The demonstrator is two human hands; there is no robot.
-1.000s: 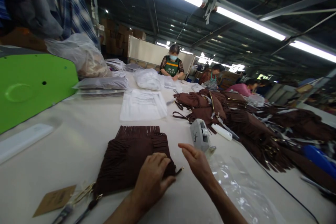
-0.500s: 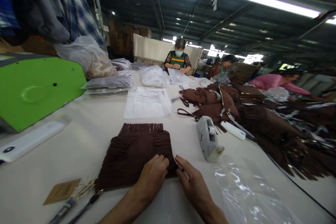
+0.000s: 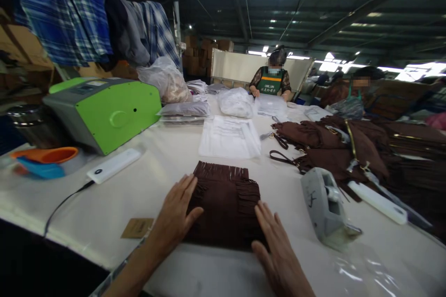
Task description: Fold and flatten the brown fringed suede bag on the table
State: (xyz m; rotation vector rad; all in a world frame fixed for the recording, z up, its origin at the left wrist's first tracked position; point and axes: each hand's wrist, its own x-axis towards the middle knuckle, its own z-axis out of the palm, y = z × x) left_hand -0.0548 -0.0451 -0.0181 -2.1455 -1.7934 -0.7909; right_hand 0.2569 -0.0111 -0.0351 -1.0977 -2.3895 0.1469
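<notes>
One left hand (image 3: 176, 211) and one right hand (image 3: 277, 241), both unclenched, touch opposite sides of a fringed bag (image 3: 223, 211), probably soft and light, best gripped there.

Piled brown bags (image 3: 310, 135), stacked cartons (image 3: 194, 59) and an aproned co-worker (image 3: 270, 84) mark a workshop.
</notes>
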